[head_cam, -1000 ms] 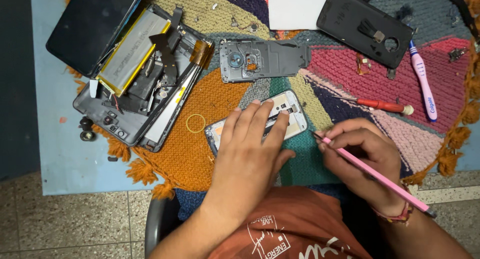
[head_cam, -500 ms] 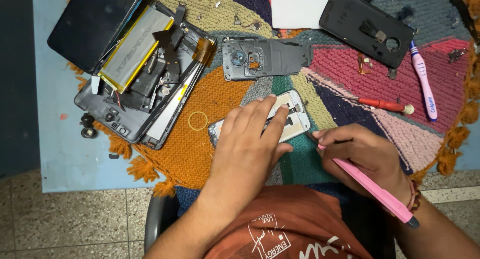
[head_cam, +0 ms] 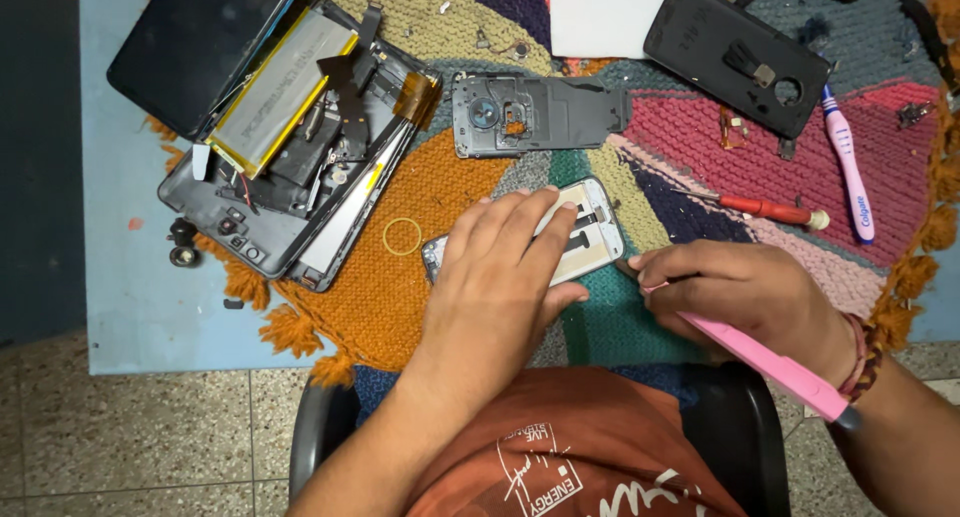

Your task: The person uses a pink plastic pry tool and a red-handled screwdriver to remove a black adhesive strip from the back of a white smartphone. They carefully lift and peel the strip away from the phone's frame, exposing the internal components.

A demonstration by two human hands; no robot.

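Head view: since half a second ago the right hand has slid its pink tool closer to the opened phone. A knitted mat covers the blue tabletop (speckled floor at 6 o'clock). Left hand lies flat, fingers extended, pressing the pale-backed phone mid-mat; right fingers pinch the tool.

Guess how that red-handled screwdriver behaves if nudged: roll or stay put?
The red-handled screwdriver looks thin and round, so it would probably roll on a bare surface. It lies on the knitted mat, whose ribbed texture likely checks that. It looks light and stiff, easy to pinch.
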